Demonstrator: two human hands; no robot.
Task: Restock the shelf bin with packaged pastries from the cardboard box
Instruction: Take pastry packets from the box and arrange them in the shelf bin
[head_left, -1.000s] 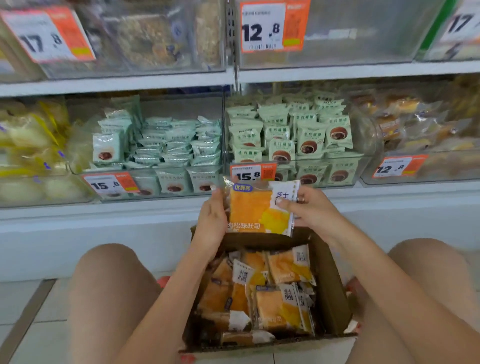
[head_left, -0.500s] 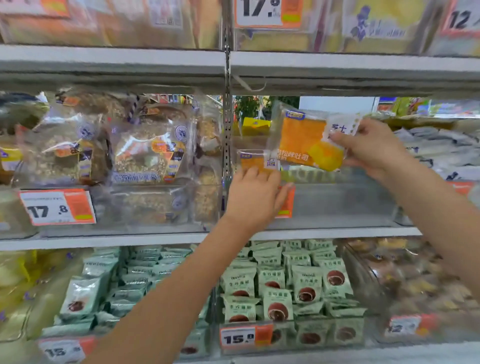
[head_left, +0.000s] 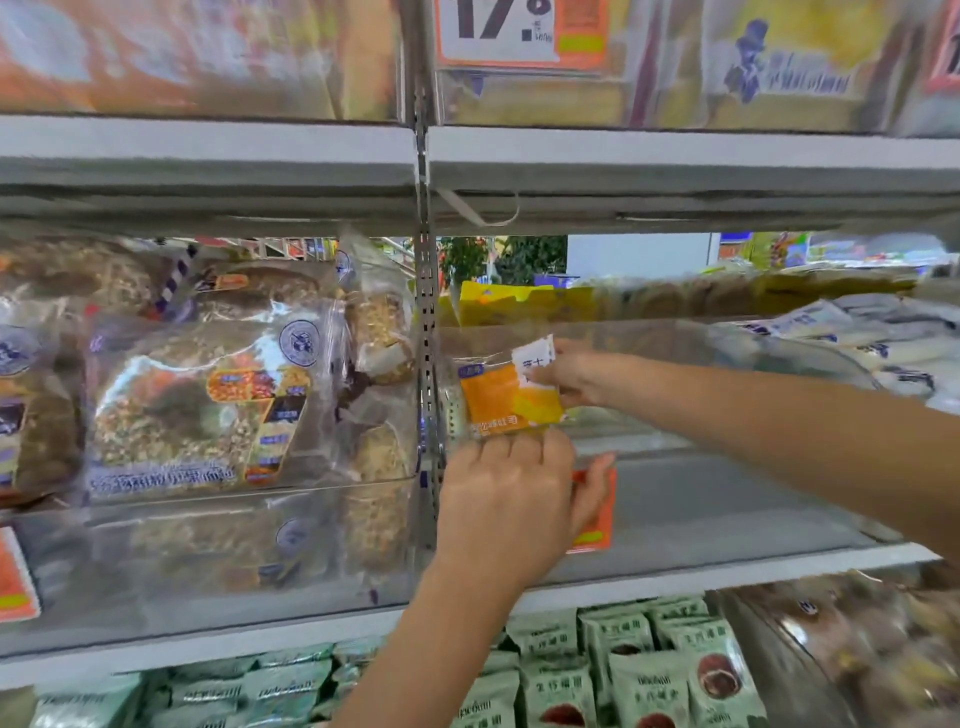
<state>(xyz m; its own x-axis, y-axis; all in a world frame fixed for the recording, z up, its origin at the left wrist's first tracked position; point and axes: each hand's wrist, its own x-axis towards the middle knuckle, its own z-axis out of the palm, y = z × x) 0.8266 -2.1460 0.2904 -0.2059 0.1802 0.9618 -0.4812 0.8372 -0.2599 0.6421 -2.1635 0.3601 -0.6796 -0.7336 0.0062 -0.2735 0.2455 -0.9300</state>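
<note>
The right hand (head_left: 569, 376) pinches the orange pastry packet (head_left: 506, 397) by its white upper right corner, thumb and fingers closed on the wrapper, and holds it upright inside the clear shelf bin (head_left: 727, 499), close to the bin's left wall and just behind its front edge. The left hand (head_left: 511, 506) sits at that front edge below the packet, fingers bent over the rim with the thumb spread out to the right across an orange price tag (head_left: 597, 512); it seems to grip the rim, though blur makes the exact hold hard to read. The packet's bottom edge is just above the left fingertips.

To the right of the packet the bin's floor lies open as far as the right forearm. A metal upright (head_left: 427, 364) (slotted, running top to bottom) borders the bin on the left, with large bread bags (head_left: 208, 405) in the neighbouring bin beyond it. Above, the grey shelf board (head_left: 675, 176) leaves a tall gap over the bin. Green snack packs (head_left: 649, 675) fill the shelf below.
</note>
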